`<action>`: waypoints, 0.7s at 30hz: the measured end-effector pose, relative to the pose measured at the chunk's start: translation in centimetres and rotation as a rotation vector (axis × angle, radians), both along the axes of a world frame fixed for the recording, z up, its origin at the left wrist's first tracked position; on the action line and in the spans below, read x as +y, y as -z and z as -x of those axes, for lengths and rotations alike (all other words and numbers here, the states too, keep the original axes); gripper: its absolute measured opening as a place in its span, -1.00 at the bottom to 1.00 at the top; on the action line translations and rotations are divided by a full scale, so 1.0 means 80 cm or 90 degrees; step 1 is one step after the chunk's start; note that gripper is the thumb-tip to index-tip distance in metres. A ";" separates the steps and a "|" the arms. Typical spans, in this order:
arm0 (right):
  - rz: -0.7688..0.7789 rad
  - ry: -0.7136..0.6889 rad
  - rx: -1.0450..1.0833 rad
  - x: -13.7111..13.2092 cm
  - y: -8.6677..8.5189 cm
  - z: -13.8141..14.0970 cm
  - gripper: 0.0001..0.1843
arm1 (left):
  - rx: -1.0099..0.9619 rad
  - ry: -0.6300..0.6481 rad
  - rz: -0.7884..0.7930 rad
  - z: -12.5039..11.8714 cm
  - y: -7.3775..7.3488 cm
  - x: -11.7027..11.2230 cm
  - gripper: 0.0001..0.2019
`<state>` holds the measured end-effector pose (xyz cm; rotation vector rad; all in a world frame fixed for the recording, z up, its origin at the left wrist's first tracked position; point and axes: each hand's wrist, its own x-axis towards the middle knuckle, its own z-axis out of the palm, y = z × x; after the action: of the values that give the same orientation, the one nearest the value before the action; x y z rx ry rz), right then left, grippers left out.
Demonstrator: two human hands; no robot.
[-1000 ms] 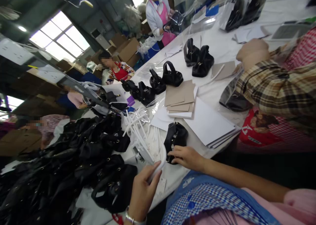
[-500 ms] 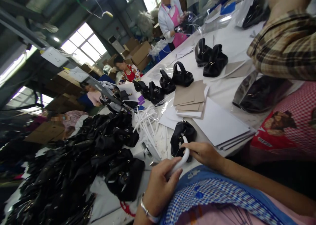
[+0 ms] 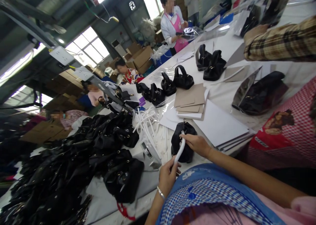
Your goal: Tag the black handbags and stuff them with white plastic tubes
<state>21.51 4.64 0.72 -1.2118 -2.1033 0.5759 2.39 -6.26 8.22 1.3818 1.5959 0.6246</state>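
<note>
A small black bag [image 3: 179,142] lies on the white table [image 3: 222,86] just in front of me. My right hand [image 3: 197,144] rests on its near side, fingers curled around the bag and the upper end of a white foam tube [image 3: 179,151]. My left hand [image 3: 167,177] is closed around the tube's lower end, near the table edge. The tube runs up from that hand across the bag toward its top opening. A bundle of more white foam tubes [image 3: 145,126] lies just left of the bag.
A big heap of black bags [image 3: 74,165] fills the left of the table. A stack of white sheets [image 3: 219,124] and brown cards [image 3: 190,96] lies to the right. Finished bags [image 3: 182,80] stand farther back. A person's plaid sleeve [image 3: 278,42] reaches in at right. Other people work across the table.
My left hand has brought the white tube from beside the bag onto it. My right hand has shifted up the bag and now grips the tube's upper end.
</note>
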 end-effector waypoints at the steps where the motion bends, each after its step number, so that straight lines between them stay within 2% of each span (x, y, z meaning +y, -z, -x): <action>1: -0.004 0.009 -0.030 0.003 0.002 0.001 -0.63 | -0.013 -0.017 -0.006 -0.001 0.006 0.001 -0.59; 5: 0.001 0.042 -0.120 0.015 0.011 0.007 -0.63 | -0.049 -0.081 -0.026 -0.008 0.035 0.010 -0.56; 9: 0.032 0.054 -0.095 0.031 0.015 0.013 -0.61 | -0.060 -0.145 -0.022 -0.019 0.058 0.020 -0.51; 12: 0.037 0.045 -0.062 0.041 0.015 0.014 -0.62 | -0.062 -0.167 -0.040 -0.031 0.053 0.028 -0.49; 15: 0.044 0.042 -0.007 0.036 0.020 0.009 -0.62 | -0.054 -0.185 -0.066 -0.043 0.041 0.039 -0.59; 18: 0.124 0.061 0.167 0.014 0.027 0.001 -0.52 | -0.018 -0.194 -0.087 -0.054 0.036 0.050 -0.67; 21: 0.248 0.043 0.370 -0.006 0.020 -0.009 -0.37 | 0.019 -0.196 -0.100 -0.061 0.038 0.054 -0.71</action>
<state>22.25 4.13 -0.86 -1.1327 -1.4948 1.1866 7.30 -1.92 5.21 1.2695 1.8333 0.9324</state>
